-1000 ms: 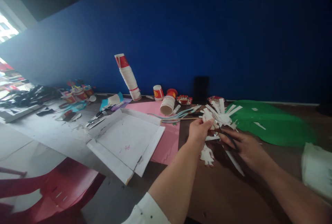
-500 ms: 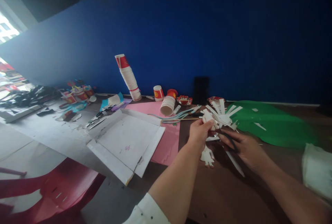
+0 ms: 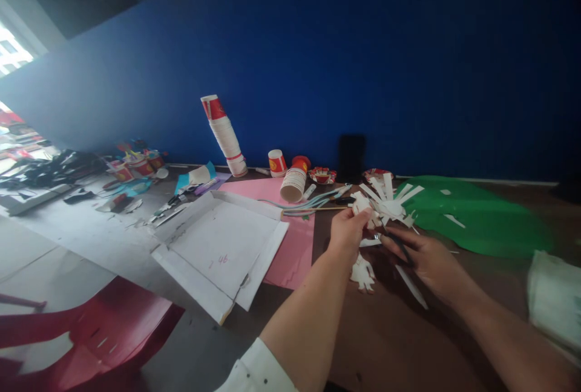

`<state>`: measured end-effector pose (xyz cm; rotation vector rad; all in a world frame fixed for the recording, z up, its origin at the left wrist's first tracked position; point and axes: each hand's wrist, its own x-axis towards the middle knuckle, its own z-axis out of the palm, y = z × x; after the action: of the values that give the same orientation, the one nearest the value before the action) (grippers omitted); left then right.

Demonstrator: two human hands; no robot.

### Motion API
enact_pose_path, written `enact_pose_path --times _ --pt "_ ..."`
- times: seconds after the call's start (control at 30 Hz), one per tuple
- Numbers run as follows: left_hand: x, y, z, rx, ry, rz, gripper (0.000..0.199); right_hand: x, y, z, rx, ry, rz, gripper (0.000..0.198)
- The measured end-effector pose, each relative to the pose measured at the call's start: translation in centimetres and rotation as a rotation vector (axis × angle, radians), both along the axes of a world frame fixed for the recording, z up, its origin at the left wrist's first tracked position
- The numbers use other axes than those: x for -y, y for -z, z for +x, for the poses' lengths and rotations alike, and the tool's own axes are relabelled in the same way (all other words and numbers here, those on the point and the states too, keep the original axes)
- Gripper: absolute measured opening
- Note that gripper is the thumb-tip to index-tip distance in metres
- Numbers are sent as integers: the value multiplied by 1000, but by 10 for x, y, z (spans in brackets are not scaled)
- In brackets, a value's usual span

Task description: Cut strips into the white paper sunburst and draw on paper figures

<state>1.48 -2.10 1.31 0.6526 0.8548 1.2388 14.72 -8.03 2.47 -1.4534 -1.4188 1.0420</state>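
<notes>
right, far left a red plastic chair (image 3: 91, 331) sits low beside the grey table (image 3: 91, 235), and a clutter of small red cups (image 3: 136, 165) crowds the back edge. next along, a flat white cardboard tray (image 3: 220, 250) lies open, its right edge overlapping a pink paper sheet (image 3: 295, 247). behind it a leaning stack of paper cups (image 3: 224, 132) rests against the blue wall (image 3: 363, 47), with a tipped cup (image 3: 293, 183) just beside.

now the hands — the left hand (image 3: 347, 231) is pinched closed on the cut paper cup (image 3: 385, 204), white strips fanning out above the fingers, held up over the brown tabletop. the right hand (image 3: 424, 256) meets it from the other side, fingers curled around dark scissors (image 3: 399, 247), the blades at the cup's lower edge. a small white paper scrap (image 3: 363, 272) lies below the left hand, and a long white strip (image 3: 411, 286) lies under the right hand.

further right, a green paper sheet (image 3: 472, 216) spreads out — and a pale bundle (image 3: 554, 298) sits at the edge, too blurred to tell.
</notes>
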Motion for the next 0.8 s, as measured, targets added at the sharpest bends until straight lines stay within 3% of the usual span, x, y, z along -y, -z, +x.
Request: enact_pose_path --times 0.27,0.8 --pt "1 6 1 -43 24 60 27 1 -3 -3 -55 42 -69 63" --pt "0 3 -1 -66 24 51 23 -2 1 3 36 18 12 54"
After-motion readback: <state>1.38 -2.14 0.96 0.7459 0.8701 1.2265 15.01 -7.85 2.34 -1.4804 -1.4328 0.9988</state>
